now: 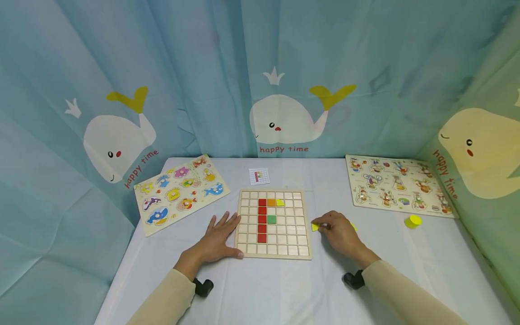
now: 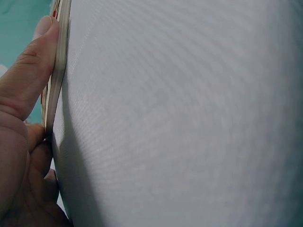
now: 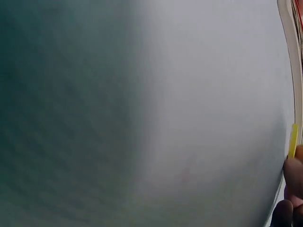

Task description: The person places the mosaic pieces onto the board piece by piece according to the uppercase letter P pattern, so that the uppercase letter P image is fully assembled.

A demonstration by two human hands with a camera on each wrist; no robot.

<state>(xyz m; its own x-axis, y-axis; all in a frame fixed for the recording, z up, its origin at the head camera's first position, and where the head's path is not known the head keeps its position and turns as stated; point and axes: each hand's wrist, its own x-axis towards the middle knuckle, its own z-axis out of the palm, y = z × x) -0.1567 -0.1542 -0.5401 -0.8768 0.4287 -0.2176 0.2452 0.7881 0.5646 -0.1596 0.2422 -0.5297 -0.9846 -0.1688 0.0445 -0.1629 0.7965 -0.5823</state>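
A wooden grid board [image 1: 290, 252] lies on the table, with a column of red square tiles [image 1: 262, 219], an orange tile [image 1: 271, 203], a yellow tile [image 1: 280, 203] and a green tile [image 1: 271, 219] in its cells. Along the board's left edge rests my left hand [image 1: 217, 241], fingers spread and thumb at the lower left corner; the left wrist view has the thumb [image 2: 35, 59] against the rim. Just off the right edge, my right hand [image 1: 341, 232] pinches a yellow tile [image 1: 314, 227]. Another yellow piece [image 1: 353, 226] shows partly behind that hand.
Behind the board lies a small pattern card [image 1: 259, 176]. A sea-animal puzzle board [image 1: 183, 194] is at the left and another picture puzzle board [image 1: 400, 185] at the right. A yellow cylinder [image 1: 413, 221] stands near the right edge. Curtains printed with whales enclose the table.
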